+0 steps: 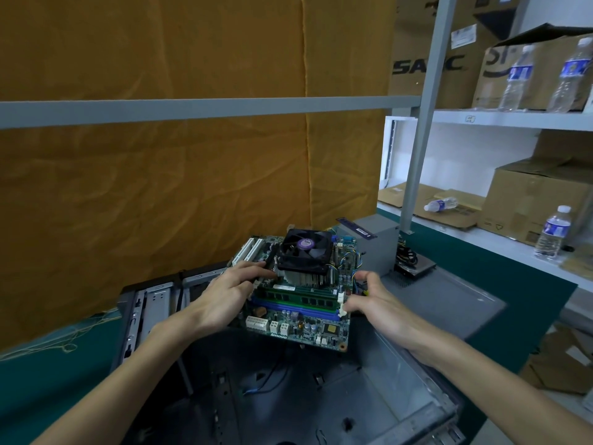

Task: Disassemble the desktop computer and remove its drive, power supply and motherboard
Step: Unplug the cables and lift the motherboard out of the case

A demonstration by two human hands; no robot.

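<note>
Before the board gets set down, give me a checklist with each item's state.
1. Motherboard lifted out of the case: ok.
2. Both hands on it, left hand and right hand at opposite edges: ok.
3. Cables all unplugged from the board: cannot tell.
4. Cooler fan on the board: ok.
5. Memory sticks seated in their slots: ok.
6. Free spot to lay it: cannot tell; power supply stands behind.

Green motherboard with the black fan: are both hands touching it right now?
Touching. The head view shows the left hand gripping the green motherboard at its left edge, fingers reaching beside the black fan, and the right hand pinching its right edge.
</note>
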